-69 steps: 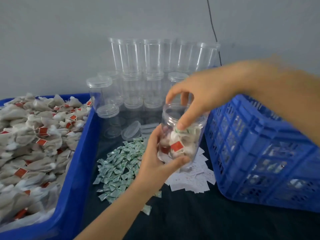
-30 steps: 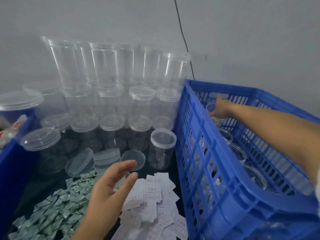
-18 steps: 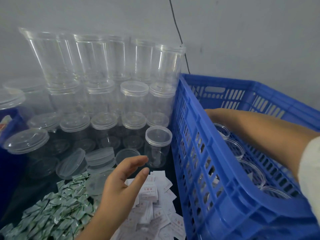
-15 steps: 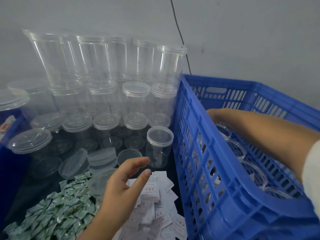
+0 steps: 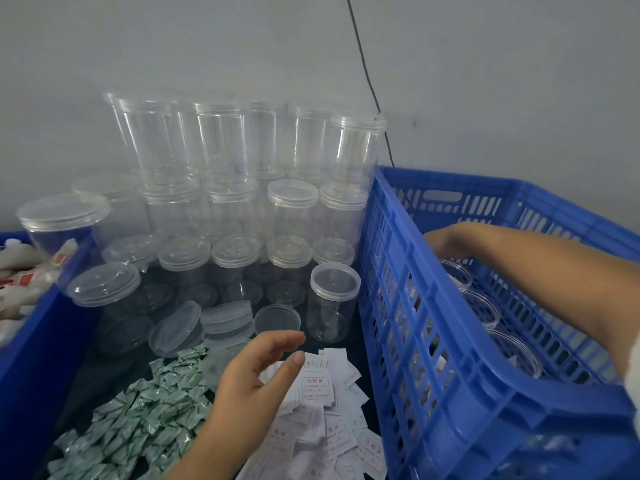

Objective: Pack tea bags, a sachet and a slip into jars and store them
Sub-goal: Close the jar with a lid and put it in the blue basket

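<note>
Grip: left hand [image 5: 258,372] holds nothing, fingers loosely spread, thumb apart. Right hand [image 5: 437,237] sits behind the wall of the blue crate [image 5: 408,306]; whether it grips anything cannot be told.

Task items: paper slips [image 5: 320,389] heaped just under the left hand; green sachets [image 5: 145,403] beside them to the left; tea bags [image 5: 20,271] in the blue bin [image 5: 41,341] at far left. Empty capped jar [image 5: 330,303] stands nearest, just beyond the left fingertips; loose lids [image 5: 225,320] lie beside it; stacked empty jars [image 5: 242,188] stand behind. Filled jars [image 5: 485,306] are rowed in the crate.

Risks, as judged: a hasty reach could tip the light, tall jar or nudge the stack down; fingers may lift several slips together; right forearm could knock the rowed jars.

Pose: left hand hovers palm inward over the slips; right arm crosses the crate rim, reaching toward its far corner.
</note>
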Demonstrator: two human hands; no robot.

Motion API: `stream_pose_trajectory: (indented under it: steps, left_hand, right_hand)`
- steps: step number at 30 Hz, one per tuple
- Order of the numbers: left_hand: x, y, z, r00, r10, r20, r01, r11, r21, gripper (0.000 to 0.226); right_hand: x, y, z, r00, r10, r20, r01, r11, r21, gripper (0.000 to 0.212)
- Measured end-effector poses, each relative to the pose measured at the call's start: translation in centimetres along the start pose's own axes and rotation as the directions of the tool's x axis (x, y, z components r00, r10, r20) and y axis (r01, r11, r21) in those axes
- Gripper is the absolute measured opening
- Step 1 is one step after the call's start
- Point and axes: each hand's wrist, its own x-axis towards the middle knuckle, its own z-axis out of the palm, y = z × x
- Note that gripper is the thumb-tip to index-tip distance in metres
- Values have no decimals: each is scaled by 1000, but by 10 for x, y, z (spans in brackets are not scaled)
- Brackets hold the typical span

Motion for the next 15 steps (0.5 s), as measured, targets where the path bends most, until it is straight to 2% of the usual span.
stream_pose_trajectory:
  steps: [2,5,9,12,15]
  left_hand:
    - [-3,3,-4,1000,-7,9,6,1000,28,21]
    - [-6,5,-12,1000,3,6,-3,997,74,20]
    - [-10,9,-15,1000,25,9,-26,993,112,19]
    - [-14,13,-14,999,30,29,-34,993,114,20]
    - [-18,15,-16,999,15,49,-21,992,123,19]
  right_hand:
    - [-8,-11,-9,999,-42,-5,42,995,-91,37]
    - [-31,-19,-37,998,18,-68,-30,981,-191,46]
    - [-74,-29,-84,966,20,-256,-60,987,-151,50]
    - [-102,-44,-117,909,48,-414,-80,995,-61,38]
    - [-126,-66,-142,797,53,-602,-102,994,-47,22]
